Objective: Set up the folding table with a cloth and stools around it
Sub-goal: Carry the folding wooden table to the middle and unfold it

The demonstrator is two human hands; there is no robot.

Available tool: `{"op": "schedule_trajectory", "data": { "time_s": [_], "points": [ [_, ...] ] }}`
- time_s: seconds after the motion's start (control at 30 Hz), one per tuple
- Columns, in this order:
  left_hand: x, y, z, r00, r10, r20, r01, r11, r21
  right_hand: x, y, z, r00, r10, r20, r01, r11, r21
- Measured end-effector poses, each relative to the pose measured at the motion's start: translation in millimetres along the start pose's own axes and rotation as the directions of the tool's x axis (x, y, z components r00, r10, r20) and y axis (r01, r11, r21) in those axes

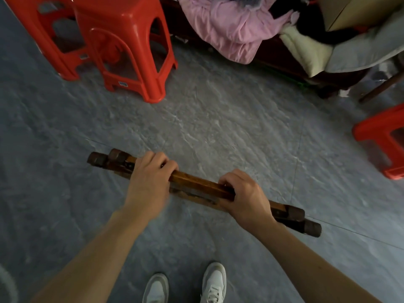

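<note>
Between both hands, left hand [150, 171] and right hand [242, 193] each grip the folded wooden frame [196, 184]; red stools [122, 40] stand beyond.

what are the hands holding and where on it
Both grip the folded wooden table frame along its top bar: the left hand nearer one end, the right hand nearer the other.

I can read no text, brand or number anywhere here. The only label I find is a small blue and white sticker [123, 83] on the bottom rail of the nearer red plastic stool [129, 51], and its print is too small and blurred for me to make out.
</note>
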State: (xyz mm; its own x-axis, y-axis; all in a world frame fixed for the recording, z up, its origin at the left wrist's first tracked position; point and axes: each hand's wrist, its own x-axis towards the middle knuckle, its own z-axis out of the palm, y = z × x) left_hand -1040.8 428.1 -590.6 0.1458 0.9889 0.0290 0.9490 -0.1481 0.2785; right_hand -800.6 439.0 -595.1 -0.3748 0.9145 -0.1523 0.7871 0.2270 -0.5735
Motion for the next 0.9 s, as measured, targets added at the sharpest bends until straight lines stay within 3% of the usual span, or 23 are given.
{"op": "schedule_trajectory", "data": {
  "time_s": [0.13, 0.27, 0.33, 0.4, 0.5, 0.57, 0.6, 0.67, 0.8, 0.9],
  "points": [
    [-1.4, 15.7, -2.7, 0.982, -0.114, -0.151, 0.112, 0.994, -0.018, 18.7, 6.7, -12.4, 0.999, -0.03, 0.021, 0.03, 0.999, 0.012],
    [-6.1, 39.9, 8.2, 0.917, -0.286, -0.279, 0.192, 0.928, -0.32, 30.2, 14.7, -20.8, 0.995, -0.064, 0.071, 0.065, 0.998, -0.019],
    [-4.4, 55.7, 12.2, 0.85, -0.447, -0.281, 0.224, 0.788, -0.574, 28.3, 14.8, -20.6, 0.993, -0.101, 0.057, 0.103, 0.994, -0.04],
    [3.0, 69.4, 13.0, 0.732, -0.66, -0.169, 0.316, 0.548, -0.775, 27.1, 15.4, -18.3, 0.993, -0.103, 0.052, 0.105, 0.993, -0.054],
    [15.0, 80.2, 17.1, 0.511, -0.859, 0.028, 0.411, 0.216, -0.886, 28.0, 13.6, -18.6, 0.994, -0.098, 0.044, 0.1, 0.994, -0.043],
    [20.7, 85.9, 19.4, 0.436, -0.891, 0.122, 0.378, 0.058, -0.924, 30.5, 13.1, -20.0, 0.994, -0.093, 0.056, 0.095, 0.995, -0.037],
    [22.7, 89.5, 20.2, 0.423, -0.894, 0.144, 0.377, 0.029, -0.926, 31.5, 13.5, -20.2, 0.994, -0.084, 0.073, 0.086, 0.996, -0.031],
    [25.7, 96.1, 21.3, 0.408, -0.903, 0.132, 0.397, 0.046, -0.917, 32.8, 16.0, -20.7, 0.991, -0.08, 0.106, 0.083, 0.996, -0.022],
    [29.8, 105.9, 24.9, 0.393, -0.919, 0.0, 0.416, 0.178, -0.892, 37.4, 18.7, -23.5, 0.982, -0.114, 0.147, 0.111, 0.993, 0.03],
    [32.9, 116.9, 33.0, 0.371, -0.927, -0.057, 0.466, 0.239, -0.852, 42.0, 23.1, -25.8, 0.964, -0.198, 0.176, 0.182, 0.978, 0.103]
  ]
}}
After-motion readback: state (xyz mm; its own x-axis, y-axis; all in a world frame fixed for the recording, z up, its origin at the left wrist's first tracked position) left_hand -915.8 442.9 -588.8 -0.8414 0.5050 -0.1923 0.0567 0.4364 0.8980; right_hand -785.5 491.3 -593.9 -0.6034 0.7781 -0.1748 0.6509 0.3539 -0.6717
